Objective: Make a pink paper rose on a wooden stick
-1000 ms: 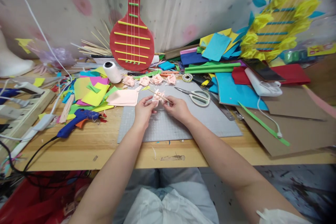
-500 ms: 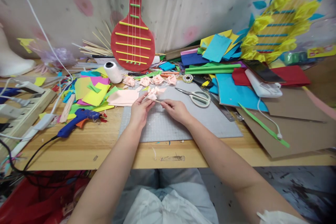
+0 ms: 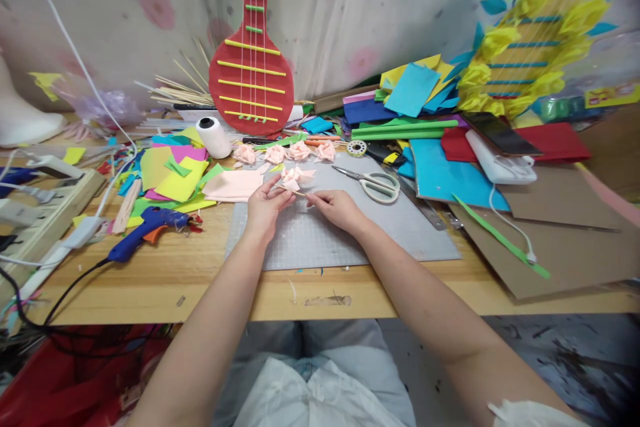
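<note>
Over the grey cutting mat (image 3: 310, 243), both hands meet at a thin wooden stick (image 3: 299, 193). My left hand (image 3: 265, 207) pinches its left end with thumb and fingers, close against some pale pink paper pieces (image 3: 294, 177). I cannot tell whether those pieces lie on the mat or hang from the fingers. On the stick's right end, my right hand (image 3: 337, 207) is closed with its fingertips. Behind the hands sits a row of several pink paper flowers (image 3: 299, 151). A stack of pink paper (image 3: 233, 185) lies to the left, and scissors (image 3: 379, 187) to the right.
A blue glue gun (image 3: 150, 232) with its cord lies at left, beside a power strip (image 3: 55, 227). A thread spool (image 3: 214, 138) and a red paper lute (image 3: 253, 83) stand behind. Cardboard (image 3: 560, 240), a phone (image 3: 500, 133) and a charger occupy the right.
The hands keep their hold on the stick with barely any movement. The pink paper pieces beside the left fingers shift slightly, and the whole view drifts a little.
</note>
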{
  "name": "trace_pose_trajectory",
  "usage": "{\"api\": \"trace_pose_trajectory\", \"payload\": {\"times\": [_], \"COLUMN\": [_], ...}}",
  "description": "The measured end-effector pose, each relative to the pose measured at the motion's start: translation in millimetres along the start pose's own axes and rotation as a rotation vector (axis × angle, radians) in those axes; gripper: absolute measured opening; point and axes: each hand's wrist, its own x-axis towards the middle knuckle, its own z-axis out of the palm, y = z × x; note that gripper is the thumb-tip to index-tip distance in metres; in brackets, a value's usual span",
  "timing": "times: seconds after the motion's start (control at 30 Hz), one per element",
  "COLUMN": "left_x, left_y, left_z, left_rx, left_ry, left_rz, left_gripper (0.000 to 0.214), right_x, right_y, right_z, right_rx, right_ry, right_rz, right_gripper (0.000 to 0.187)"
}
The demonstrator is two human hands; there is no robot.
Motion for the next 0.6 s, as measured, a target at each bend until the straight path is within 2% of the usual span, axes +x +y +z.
{"api": "trace_pose_trajectory", "payload": {"times": [0.13, 0.33, 0.47, 0.6], "left_x": [0.7, 1.1, 0.5, 0.3], "left_y": [-2.4, -5.0, -2.7, -0.5], "left_z": [-0.1, 1.2, 2.4, 3.0], "left_rx": [-0.005, -0.061, -0.028, 0.006], "left_ry": [0.0, 0.045, 0.087, 0.14], "left_rz": [0.007, -0.037, -0.041, -0.001], "left_gripper": [0.05, 0.036, 0.042, 0.052], "right_x": [0.5, -1.3, -3.0, -4.2], "right_y": [0.0, -5.1, -9.2, -11.3], "right_z": [-0.1, 2.0, 4.1, 6.4], "right_rx": [0.028, -0.055, -0.076, -0.065], "right_ry": [-0.034, -0.051, -0.053, -0.032], "right_rz": [-0.007, -0.019, 0.001, -0.024], "right_gripper": [0.04, 0.042, 0.043, 0.034]}}
